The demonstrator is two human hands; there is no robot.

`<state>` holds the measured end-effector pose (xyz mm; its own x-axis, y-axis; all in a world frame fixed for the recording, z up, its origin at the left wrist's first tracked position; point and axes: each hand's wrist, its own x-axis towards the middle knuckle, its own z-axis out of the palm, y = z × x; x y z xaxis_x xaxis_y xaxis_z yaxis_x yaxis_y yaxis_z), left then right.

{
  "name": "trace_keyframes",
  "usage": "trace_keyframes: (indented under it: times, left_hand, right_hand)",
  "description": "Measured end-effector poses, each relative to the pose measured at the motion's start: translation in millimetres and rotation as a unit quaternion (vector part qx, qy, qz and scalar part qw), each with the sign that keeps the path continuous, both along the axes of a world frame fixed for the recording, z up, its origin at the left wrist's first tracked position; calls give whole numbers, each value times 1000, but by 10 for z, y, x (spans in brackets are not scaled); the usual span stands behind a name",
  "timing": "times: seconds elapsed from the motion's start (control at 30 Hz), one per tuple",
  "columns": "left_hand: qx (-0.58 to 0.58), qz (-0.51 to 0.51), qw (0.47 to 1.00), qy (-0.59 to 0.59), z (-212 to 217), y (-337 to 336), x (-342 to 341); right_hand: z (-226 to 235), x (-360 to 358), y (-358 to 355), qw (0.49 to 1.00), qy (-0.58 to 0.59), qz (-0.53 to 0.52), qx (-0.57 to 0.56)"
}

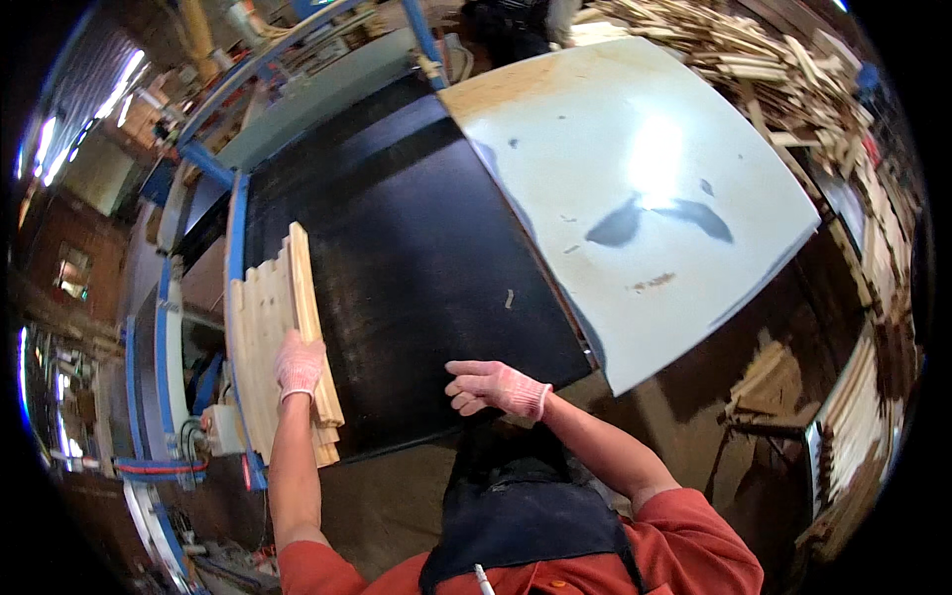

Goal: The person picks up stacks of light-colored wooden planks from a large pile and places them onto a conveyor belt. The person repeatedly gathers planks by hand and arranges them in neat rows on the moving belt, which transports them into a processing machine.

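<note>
My left hand [298, 365], in a pink knit glove, rests flat on a row of pale wooden slats [274, 315] lying side by side at the left edge of a wide black belt [416, 258]. One longer slat sticks out past the others toward the far end. My right hand [494, 387], also gloved, hovers over the near edge of the black belt with its fingers loosely curled toward the slats and nothing in it.
A large pale sheet [635, 188] with dark smudges lies to the right of the belt. A heap of wooden strips [773, 69] fills the far right. Blue machine framing [238, 238] and cables border the left. More stacked wood [853, 416] stands at the right.
</note>
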<state>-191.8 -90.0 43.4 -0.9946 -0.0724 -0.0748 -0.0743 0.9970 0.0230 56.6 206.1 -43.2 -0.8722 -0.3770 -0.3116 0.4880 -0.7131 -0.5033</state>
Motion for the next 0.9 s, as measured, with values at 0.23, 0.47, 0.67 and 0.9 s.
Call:
trace_keyframes:
  times: [0.23,0.47,0.67,0.9]
  left_hand:
    - [-176,-128,971,97,-748,-471,-27]
    - [-44,-61,991,113,-543,202,320]
    - [261,-202,932,151,-457,1886,657]
    - [596,-303,739,-88,-231,4708,2340]
  right_hand:
    - [-83,368,-16,982,80,-20,168]
    - [-193,1406,517,983,106,-55,142]
    - [-464,2584,1460,974,53,-221,6]
    - [-695,4002,2385,903,-12,-429,9]
